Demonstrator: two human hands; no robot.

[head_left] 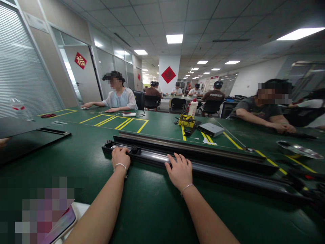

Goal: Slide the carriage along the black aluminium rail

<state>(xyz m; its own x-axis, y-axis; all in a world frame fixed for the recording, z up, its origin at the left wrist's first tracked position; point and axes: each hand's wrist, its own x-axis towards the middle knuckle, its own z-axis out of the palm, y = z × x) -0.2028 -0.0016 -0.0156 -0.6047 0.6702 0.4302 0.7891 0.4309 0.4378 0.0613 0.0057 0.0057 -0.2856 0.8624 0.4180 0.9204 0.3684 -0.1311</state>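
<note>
A long black rail with a shiny channel [228,177] lies across the green table in front of me. My left hand [121,158] is at its left end, fingers curled over the edge; whatever lies under the fingertips is hidden. Just right of those fingers, a small black block [135,149] sits in the channel, and a black end fitting [109,144] shows to their left. My right hand [180,170] rests on the rail's near side with fingers spread apart. Behind it lies a second long dark bar [228,159], roughly parallel.
A yellow box of cables [187,121], a grey flat box [211,129] and a white bottle [193,107] stand beyond the rails. A metal dish [299,150] is at right, a dark panel [22,144] at left, a phone [62,225] near me. Co-workers sit across and at right.
</note>
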